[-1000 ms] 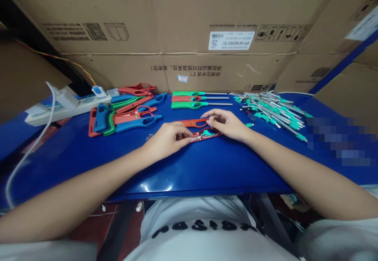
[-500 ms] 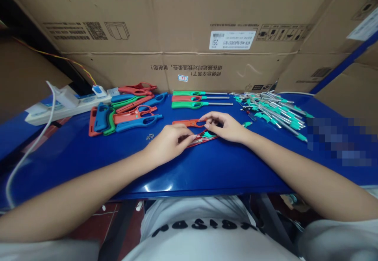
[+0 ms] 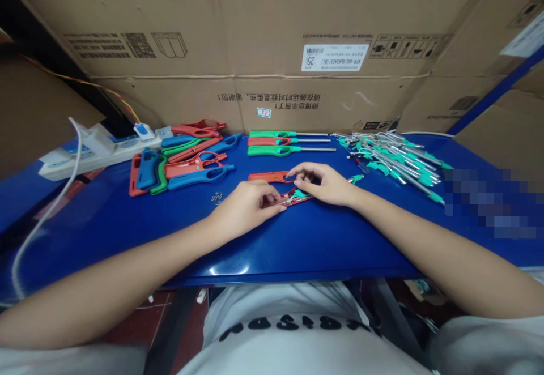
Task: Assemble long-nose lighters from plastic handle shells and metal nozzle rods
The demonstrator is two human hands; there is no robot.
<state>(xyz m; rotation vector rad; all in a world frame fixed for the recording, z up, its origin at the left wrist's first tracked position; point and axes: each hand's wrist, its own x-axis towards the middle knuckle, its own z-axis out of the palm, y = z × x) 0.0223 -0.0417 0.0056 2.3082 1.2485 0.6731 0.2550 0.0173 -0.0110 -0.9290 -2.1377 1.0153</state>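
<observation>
A power strip (image 3: 117, 152) with white plugs (image 3: 98, 141) pushed into it lies at the far left of the frame, along the edge of a glossy blue tabletop (image 3: 340, 244). Just beside it, left of center, handle shells (image 3: 182, 166) in red, blue and green are piled over each other. Tiny metal pieces (image 3: 217, 197), too small to identify, lie near the person's left hand (image 3: 242, 208), whose thumb and bent fingers grip the left end of an open red shell (image 3: 298, 201). An orange-red shell (image 3: 266, 177) lies just behind it, at mid-frame. Above these, 3 lighters (image 3: 272, 142), 2 green and 1 red, lie side by side with their metal stems pointing right. The open red shell sits at the center of the frame, between the 2 hands, a teal part (image 3: 300, 193) showing inside. The right hand (image 3: 327, 183) curves over its right end, index fingertip at the orange-red shell; whether it grips either cannot be told. A white label (image 3: 335, 58) marks the cardboard box (image 3: 204, 58) filling the upper frame. At right of center, metal rods with teal fittings (image 3: 391, 157) lie heaped, reaching a pixelated patch.
</observation>
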